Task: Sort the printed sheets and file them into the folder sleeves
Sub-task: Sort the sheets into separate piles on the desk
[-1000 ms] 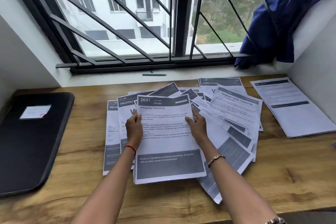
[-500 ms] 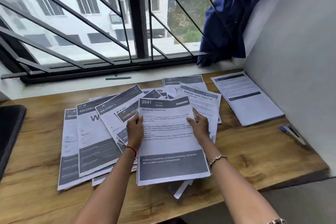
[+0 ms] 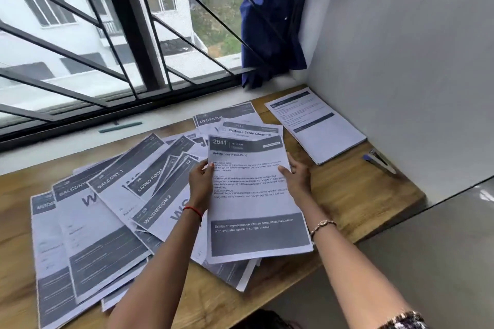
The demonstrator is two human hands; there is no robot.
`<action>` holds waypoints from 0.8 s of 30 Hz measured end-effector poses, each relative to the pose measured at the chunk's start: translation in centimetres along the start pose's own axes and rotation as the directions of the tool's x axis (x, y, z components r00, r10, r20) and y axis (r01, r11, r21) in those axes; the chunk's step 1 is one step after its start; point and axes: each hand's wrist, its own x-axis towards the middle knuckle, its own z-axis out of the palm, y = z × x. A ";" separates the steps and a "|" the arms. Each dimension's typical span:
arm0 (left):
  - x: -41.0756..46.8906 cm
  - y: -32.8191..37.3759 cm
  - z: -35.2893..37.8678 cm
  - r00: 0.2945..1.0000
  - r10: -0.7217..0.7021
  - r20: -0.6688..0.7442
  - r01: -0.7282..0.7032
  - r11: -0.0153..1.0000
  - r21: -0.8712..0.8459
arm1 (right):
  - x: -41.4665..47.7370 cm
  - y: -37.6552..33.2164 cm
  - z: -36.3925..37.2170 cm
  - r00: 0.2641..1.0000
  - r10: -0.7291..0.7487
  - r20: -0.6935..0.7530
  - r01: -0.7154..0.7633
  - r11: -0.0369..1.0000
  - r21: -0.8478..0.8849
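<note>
Head view: left hand (image 3: 201,181) and right hand (image 3: 295,179) each pinch an edge of the kitchen sheet (image 3: 254,203), held between them. My worry: loose sheets (image 3: 232,272) beneath it lie near the desk (image 3: 347,195) edge; dragging could sweep them off.

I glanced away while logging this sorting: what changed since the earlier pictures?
The Refrigerator Restocking sheet has shifted right over the pile, uncovering the Washroom 2 sheet. Nothing was taken or released: left hand and right hand keep their grip on its side edges. The separate stack at far right stayed put.
</note>
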 end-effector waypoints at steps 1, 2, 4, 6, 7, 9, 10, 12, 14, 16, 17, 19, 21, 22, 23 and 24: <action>0.1 0.0 0.7 1.000 0.004 0.006 -0.004 1.000 -0.007 | 0.0 0.0 -0.7 1.000 -0.011 -0.023 0.010 1.000 -0.004; 0.0 0.2 1.3 1.000 0.008 0.014 -0.008 1.000 -0.003 | 0.0 0.0 -1.3 0.999 -0.023 -0.043 0.023 1.000 -0.021; -0.1 0.2 2.6 1.000 0.016 0.018 -0.016 1.000 0.008 | 0.2 0.0 -2.6 0.998 -0.040 -0.050 0.037 0.997 -0.061; -0.4 0.1 3.7 1.000 0.015 0.002 -0.015 1.000 0.008 | 0.8 0.0 -3.9 0.999 -0.038 -0.029 0.036 0.997 -0.074; -0.5 -0.1 4.3 1.000 0.019 -0.008 -0.019 1.000 0.003 | 1.2 0.0 -4.4 0.999 -0.043 -0.012 0.042 0.996 -0.077; -0.7 -0.2 5.4 1.000 0.015 -0.021 -0.015 1.000 -0.008 | 2.2 0.1 -5.6 0.999 -0.053 -0.005 0.052 0.993 -0.104; -0.7 -0.3 5.9 1.000 0.006 -0.026 -0.006 1.000 -0.018 | 2.9 0.2 -6.0 0.999 -0.049 -0.010 0.048 0.991 -0.124; -0.5 -0.5 7.0 0.999 -0.012 -0.047 0.010 0.999 -0.043 | 4.3 0.6 -7.0 0.999 -0.051 -0.002 0.050 0.984 -0.172; -0.3 -0.5 8.3 0.998 -0.015 -0.067 0.012 0.999 -0.051 | 5.5 0.5 -8.2 0.998 -0.059 0.025 0.064 0.965 -0.255; 0.0 -0.6 9.7 0.996 -0.013 -0.089 0.007 0.998 -0.059 | 6.7 0.5 -9.5 0.997 -0.067 0.041 0.077 0.940 -0.333; 0.1 -0.8 10.5 0.995 -0.012 -0.103 0.006 0.998 -0.063 | 7.4 0.5 -10.4 0.997 -0.065 0.036 0.074 0.926 -0.369; 0.2 -0.9 11.9 0.992 -0.017 -0.122 0.010 0.998 -0.062 | 8.7 0.7 -12.3 0.998 -0.059 -0.032 0.038 0.894 -0.447; 0.3 -1.2 13.1 0.990 -0.017 -0.143 0.010 0.999 -0.049 | 9.8 1.1 -14.2 0.986 -0.064 -0.153 -0.040 0.805 -0.592; 0.3 -1.4 13.8 0.986 -0.019 -0.163 0.012 0.999 -0.044 | 10.4 1.3 -15.2 0.976 -0.079 -0.204 -0.084 0.727 -0.682; 0.4 -1.7 14.1 0.984 -0.018 -0.175 0.012 0.999 -0.038 | 10.7 1.4 -15.9 0.964 -0.085 -0.253 -0.143 0.638 -0.757; 0.3 -1.8 14.3 0.983 -0.022 -0.183 0.016 0.999 -0.033 | 11.1 1.4 -16.6 0.953 -0.065 -0.296 -0.213 0.550 -0.808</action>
